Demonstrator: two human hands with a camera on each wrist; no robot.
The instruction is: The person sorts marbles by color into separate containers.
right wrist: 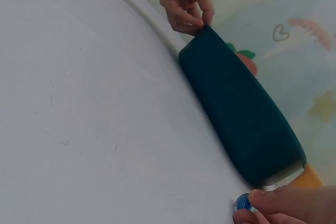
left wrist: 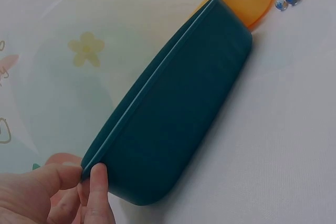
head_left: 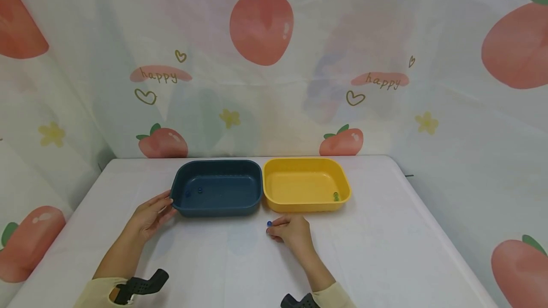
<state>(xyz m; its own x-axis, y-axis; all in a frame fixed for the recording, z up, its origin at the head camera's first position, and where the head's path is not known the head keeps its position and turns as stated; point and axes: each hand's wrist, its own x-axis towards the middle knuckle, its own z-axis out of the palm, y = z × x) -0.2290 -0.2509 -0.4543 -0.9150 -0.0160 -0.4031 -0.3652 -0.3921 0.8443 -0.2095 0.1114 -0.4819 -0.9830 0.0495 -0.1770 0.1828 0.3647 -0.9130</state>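
My left hand (head_left: 150,215) pinches the left rim of a dark blue rectangular basin (head_left: 218,212), thumb and fingers either side of the edge in the left wrist view. Two small dark blue marbles (head_left: 200,190) lie inside this basin toward its left. In front of the yellow basin (head_left: 306,207), my right hand (head_left: 296,234) holds a blue marble (right wrist: 243,202) between thumb and fingers. The left wrist view shows a clearer glass marble (left wrist: 281,4) at the same fingertips, beside the blue one. Green marbles (head_left: 336,197) sit in the yellow basin's right front corner.
Both basins stand side by side near the back of a table with a white cloth (head_left: 205,270). Behind them hangs a curtain (head_left: 274,103) printed with peaches, flowers and hearts. A dark strap device (head_left: 143,285) is worn on each wrist.
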